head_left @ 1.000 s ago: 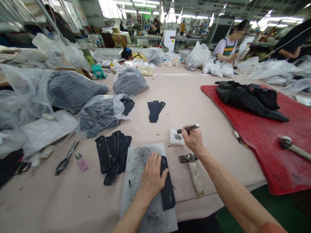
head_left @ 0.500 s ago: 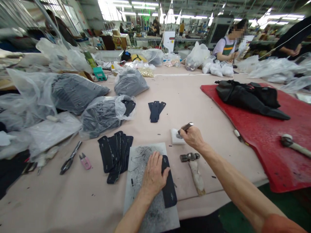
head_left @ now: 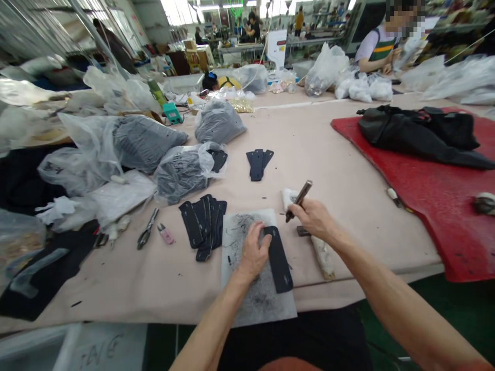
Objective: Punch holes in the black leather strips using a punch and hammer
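Observation:
My right hand [head_left: 319,220] grips a metal punch [head_left: 301,197], tilted, over the table beside a white block [head_left: 288,196]. Beneath that hand lies a hammer [head_left: 323,258] with a pale wrapped handle, its head partly hidden. My left hand [head_left: 253,253] rests at the left edge of a dark fabric strip [head_left: 280,265], thumb apart from the fingers. The strip lies on a pale, black-smudged board [head_left: 266,305]. Left of the board is a fanned pile of similar dark strips [head_left: 203,226].
Pink-handled snips [head_left: 165,235] and pliers [head_left: 147,229] lie left of the pile. Three strips [head_left: 257,164] lie farther back. Plastic bags of dark pieces [head_left: 180,172] crowd the left. On the right, a red mat [head_left: 402,180] carries a black bag [head_left: 417,136]. A co-worker [head_left: 377,46] sits across.
My right hand has lifted the punch off the white block and brought it nearer the board. The left hand's fingers have eased off the strip's top. The view has tipped down.

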`<state>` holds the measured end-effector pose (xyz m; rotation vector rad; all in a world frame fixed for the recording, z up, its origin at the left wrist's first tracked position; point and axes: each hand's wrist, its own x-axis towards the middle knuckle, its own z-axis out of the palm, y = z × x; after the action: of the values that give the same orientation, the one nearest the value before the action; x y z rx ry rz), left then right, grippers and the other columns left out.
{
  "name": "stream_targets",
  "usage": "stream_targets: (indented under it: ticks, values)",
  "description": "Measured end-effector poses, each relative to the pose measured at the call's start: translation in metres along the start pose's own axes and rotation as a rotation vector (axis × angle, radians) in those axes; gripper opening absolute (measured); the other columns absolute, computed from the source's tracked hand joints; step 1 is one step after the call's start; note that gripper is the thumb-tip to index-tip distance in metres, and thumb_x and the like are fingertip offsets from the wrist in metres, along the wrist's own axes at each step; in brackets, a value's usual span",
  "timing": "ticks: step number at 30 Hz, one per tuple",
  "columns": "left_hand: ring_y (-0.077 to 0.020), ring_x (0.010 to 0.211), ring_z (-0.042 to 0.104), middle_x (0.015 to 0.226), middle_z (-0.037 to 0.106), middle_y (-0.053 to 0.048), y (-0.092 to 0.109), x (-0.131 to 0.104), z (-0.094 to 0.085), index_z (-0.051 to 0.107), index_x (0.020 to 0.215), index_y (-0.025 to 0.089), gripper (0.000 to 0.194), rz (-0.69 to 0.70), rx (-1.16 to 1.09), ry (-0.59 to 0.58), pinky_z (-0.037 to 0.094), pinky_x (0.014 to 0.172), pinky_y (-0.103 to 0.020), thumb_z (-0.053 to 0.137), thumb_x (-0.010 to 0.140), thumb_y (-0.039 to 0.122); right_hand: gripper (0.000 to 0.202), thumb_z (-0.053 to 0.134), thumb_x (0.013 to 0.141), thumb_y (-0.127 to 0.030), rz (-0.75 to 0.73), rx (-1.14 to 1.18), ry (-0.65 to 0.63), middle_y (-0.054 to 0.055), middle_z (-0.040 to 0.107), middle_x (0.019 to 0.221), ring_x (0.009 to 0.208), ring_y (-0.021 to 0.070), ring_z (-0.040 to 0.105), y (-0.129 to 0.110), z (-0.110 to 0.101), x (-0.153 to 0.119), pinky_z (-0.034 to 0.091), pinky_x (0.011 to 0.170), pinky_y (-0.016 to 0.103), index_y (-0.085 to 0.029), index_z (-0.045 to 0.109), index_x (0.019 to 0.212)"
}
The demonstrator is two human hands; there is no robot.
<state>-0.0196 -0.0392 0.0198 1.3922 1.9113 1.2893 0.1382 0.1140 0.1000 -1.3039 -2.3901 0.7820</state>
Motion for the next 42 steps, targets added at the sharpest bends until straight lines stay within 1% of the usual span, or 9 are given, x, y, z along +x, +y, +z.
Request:
stream_targets:
  ticks: [8, 13, 17, 23, 29, 32, 34, 38, 42]
  values:
    - [-0.0205, 0.094, 0.064, 0.095, 0.071, -0.005, 0.051, -0.031, -0.026, 0.071, 0.093, 0.020, 0.017, -0.231, -0.381, -0.226, 0.049, 0.092, -0.033, 0.071, 0.075, 0.020, 0.018, 0.056, 0.089, -0.031, -0.281, 0.062, -0.379, 0.005, 0.066, 0.073, 0.064, 0.0172, 0.054, -0.029, 0.038, -0.059, 0.027, 0.060, 0.028, -0.021, 0.067, 0.079]
    - [-0.0131, 0.074, 0.064, 0.082, 0.070, -0.003, 0.035, -0.050, -0.029, 0.068, 0.087, 0.016, 0.024, -0.545, -0.612, 0.049, 0.051, 0.069, -0.022, 0.076, 0.065, 0.018, 0.033, 0.050, 0.092, -0.032, -0.219, 0.177, -0.367, 0.001, 0.052, 0.059, 0.057, 0.0138, 0.044, -0.027, 0.039, -0.062, 0.025, 0.058, 0.028, -0.020, 0.054, 0.062]
    - [-0.0101, 0.061, 0.059, 0.078, 0.068, -0.001, 0.022, -0.078, -0.063, 0.066, 0.083, 0.014, 0.031, -0.627, -0.570, 0.213, 0.048, 0.054, -0.020, 0.082, 0.057, 0.023, 0.040, 0.044, 0.092, -0.044, -0.078, 0.438, -0.353, -0.003, 0.043, 0.056, 0.056, 0.0126, 0.040, -0.015, 0.033, -0.066, 0.028, 0.057, 0.027, -0.021, 0.043, 0.059]
    - [-0.0137, 0.052, 0.055, 0.063, 0.063, 0.002, -0.006, -0.161, -0.144, 0.064, 0.082, 0.017, 0.038, -0.801, -0.125, 0.452, 0.043, 0.048, -0.023, 0.079, 0.059, 0.043, 0.041, 0.045, 0.091, -0.050, 0.027, 0.604, -0.398, -0.004, 0.037, 0.057, 0.055, 0.0109, 0.035, -0.005, 0.035, -0.074, 0.027, 0.053, 0.026, -0.021, 0.044, 0.062]
    - [-0.0328, 0.083, 0.067, 0.084, 0.072, -0.010, -0.038, -0.236, -0.200, 0.068, 0.074, 0.020, 0.015, -0.840, 0.696, 0.137, 0.051, 0.078, -0.046, 0.056, 0.068, 0.025, 0.042, 0.046, 0.090, -0.053, 0.039, 0.691, -0.457, -0.006, 0.032, 0.058, 0.054, 0.0092, 0.029, -0.014, 0.046, -0.074, 0.023, 0.051, 0.025, -0.021, 0.040, 0.063]
    - [-0.0333, 0.108, 0.063, 0.115, 0.068, -0.013, -0.027, -0.228, -0.184, 0.071, 0.089, 0.018, 0.029, -0.625, 0.727, 0.203, 0.046, 0.096, -0.049, 0.051, 0.068, 0.018, 0.043, 0.046, 0.089, -0.055, -0.019, 0.666, -0.489, -0.006, 0.033, 0.059, 0.054, 0.0091, 0.030, -0.021, 0.047, -0.073, 0.024, 0.051, 0.025, -0.021, 0.038, 0.063]
    - [-0.0308, 0.101, 0.066, 0.104, 0.071, -0.013, -0.007, -0.200, -0.158, 0.070, 0.094, 0.016, 0.027, -0.636, 0.523, 0.228, 0.049, 0.094, -0.046, 0.053, 0.076, 0.028, 0.043, 0.045, 0.089, -0.054, -0.060, 0.636, -0.515, -0.006, 0.035, 0.059, 0.055, 0.0091, 0.032, -0.027, 0.046, -0.072, 0.025, 0.052, 0.024, -0.021, 0.038, 0.062]
    - [-0.0248, 0.084, 0.069, 0.090, 0.073, -0.009, 0.044, -0.123, -0.095, 0.067, 0.108, 0.015, 0.045, -0.682, -0.135, 0.090, 0.054, 0.081, -0.039, 0.061, 0.081, 0.051, 0.041, 0.044, 0.090, -0.049, -0.123, 0.556, -0.526, -0.006, 0.036, 0.057, 0.054, 0.0092, 0.034, -0.039, 0.042, -0.071, 0.027, 0.053, 0.024, -0.020, 0.038, 0.061]
    - [-0.0208, 0.090, 0.068, 0.098, 0.073, -0.010, 0.073, -0.065, -0.048, 0.068, 0.105, 0.013, 0.042, -0.535, -0.556, -0.128, 0.053, 0.084, -0.033, 0.077, 0.071, 0.036, 0.036, 0.044, 0.093, -0.035, -0.210, 0.378, -0.465, -0.004, 0.045, 0.058, 0.057, 0.0099, 0.040, -0.048, 0.038, -0.073, 0.028, 0.056, 0.024, -0.018, 0.048, 0.062]
